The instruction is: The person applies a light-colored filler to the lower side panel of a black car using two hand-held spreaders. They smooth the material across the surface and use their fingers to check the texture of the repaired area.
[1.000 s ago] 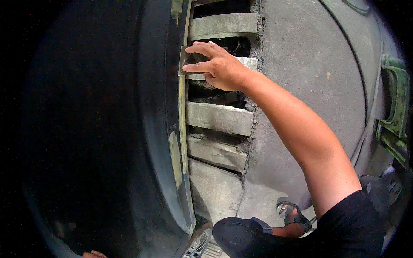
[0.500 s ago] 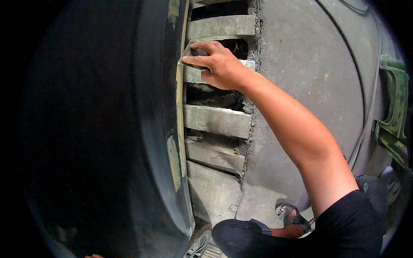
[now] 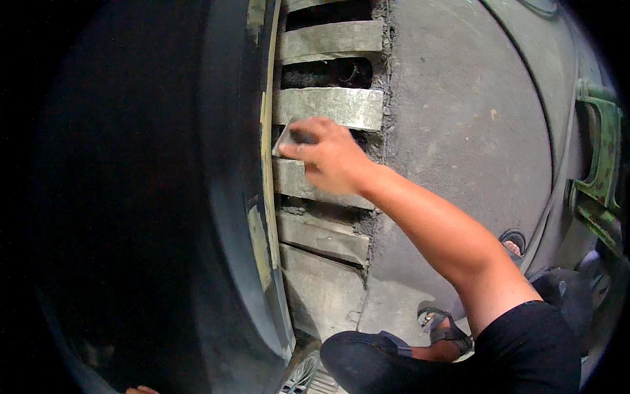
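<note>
A large dark panel (image 3: 151,184) fills the left side, with a narrow strip of beige filler (image 3: 266,138) along its right edge. My right hand (image 3: 328,154) is closed, pinching a thin grey putty spreader (image 3: 283,140) between thumb and fingers. The spreader's edge lies close beside the filler strip; whether it touches cannot be made out. The hand is slightly blurred. A wider beige filler patch (image 3: 258,246) shows farther down the same edge. Of my left hand (image 3: 142,390), only a little shows at the bottom edge, against the dark panel; its grip is hidden.
Beneath my right hand runs a row of concrete slats (image 3: 328,108) with dark gaps. Grey concrete floor (image 3: 446,98) extends rightward, crossed by a black hose (image 3: 535,85). A green, worn part (image 3: 600,157) stands at far right. A sandalled foot (image 3: 449,331) and another foot (image 3: 513,244) show below.
My right hand has come nearer along the panel's edge with the putty spreader still in it. Another foot now shows at the right, beyond my arm.
</note>
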### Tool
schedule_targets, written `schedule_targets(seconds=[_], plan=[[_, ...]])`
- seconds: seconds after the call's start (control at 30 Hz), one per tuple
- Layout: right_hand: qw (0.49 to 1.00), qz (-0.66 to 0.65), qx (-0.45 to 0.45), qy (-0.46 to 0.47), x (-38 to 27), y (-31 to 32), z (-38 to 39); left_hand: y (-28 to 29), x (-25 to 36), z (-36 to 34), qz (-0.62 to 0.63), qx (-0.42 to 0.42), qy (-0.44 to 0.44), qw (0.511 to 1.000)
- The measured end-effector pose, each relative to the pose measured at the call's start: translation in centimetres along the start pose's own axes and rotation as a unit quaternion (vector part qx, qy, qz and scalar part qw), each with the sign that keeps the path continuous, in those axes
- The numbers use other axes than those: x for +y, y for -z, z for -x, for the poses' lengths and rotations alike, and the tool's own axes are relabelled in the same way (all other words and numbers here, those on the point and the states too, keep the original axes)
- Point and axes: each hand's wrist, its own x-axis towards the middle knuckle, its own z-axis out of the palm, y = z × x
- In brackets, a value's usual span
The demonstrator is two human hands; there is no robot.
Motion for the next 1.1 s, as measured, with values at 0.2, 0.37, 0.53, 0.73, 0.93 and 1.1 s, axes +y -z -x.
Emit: schedule_targets(seconds=[0.2, 0.37, 0.53, 0.73, 0.93, 1.1], plan=[[0.994, 0.039, 0.105, -0.006, 3.0, 1.5, -3.9, 0.2, -0.1, 0.0, -0.006, -0.018, -0.011, 1.000], [0.997, 0.040, 0.071, 0.001, 2.3, 1.7, -4.9, 0.9, -0.2, 0.6, -0.050, 0.020, 0.014, 0.998], [0.999, 0.037, 0.013, 0.009, -1.1, -0.1, -1.4, 0.0, -0.1, -0.1, 0.002, 0.000, -0.001, 1.000], [0.996, 0.031, 0.086, 0.005, 0.9, 1.5, -3.1, 0.2, -0.1, -0.1, -0.022, -0.005, -0.010, 1.000], [0.998, 0.038, 0.047, 0.020, 0.3, 0.2, -2.4, -0.3, -0.1, -0.4, -0.020, -0.013, -0.011, 1.000], [0.999, -0.029, -0.012, 0.018, -1.5, -0.7, 0.3, -0.2, -0.1, -0.3, 0.022, -0.022, 0.003, 1.000]])
